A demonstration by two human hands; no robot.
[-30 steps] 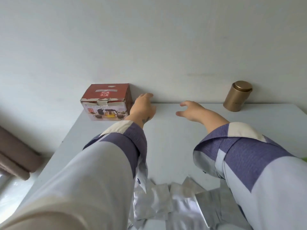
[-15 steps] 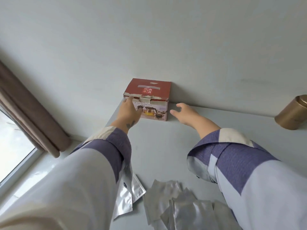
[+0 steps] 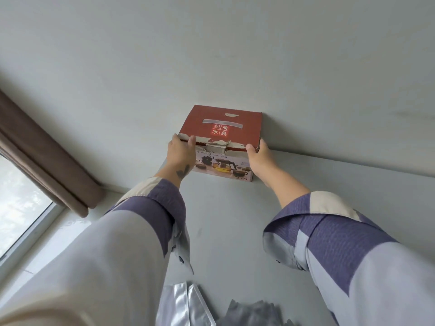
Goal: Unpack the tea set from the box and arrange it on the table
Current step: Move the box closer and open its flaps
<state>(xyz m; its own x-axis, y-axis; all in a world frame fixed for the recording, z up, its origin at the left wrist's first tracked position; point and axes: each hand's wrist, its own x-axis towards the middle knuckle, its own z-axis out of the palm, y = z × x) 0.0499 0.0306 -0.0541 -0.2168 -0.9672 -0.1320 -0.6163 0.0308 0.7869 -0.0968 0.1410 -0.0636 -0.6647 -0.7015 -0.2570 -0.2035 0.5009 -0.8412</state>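
One closed red box [image 3: 221, 140] sits at the table's [image 3: 235, 220] far edge against the wall, left hand [image 3: 180, 154] and right hand [image 3: 259, 157] gripping its two front corners; several foil packets [image 3: 186, 304] lie at the near edge.

"经典水具" on box [image 3: 221, 128] lid

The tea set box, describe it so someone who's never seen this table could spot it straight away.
Start at the pale table and follow it to the far edge, against the wall. The tea set box sits there, closed, gripped at its corners by the left hand and right hand. Unlike the silver foil pouches nearby, it is red-topped cardboard with a teapot photo.
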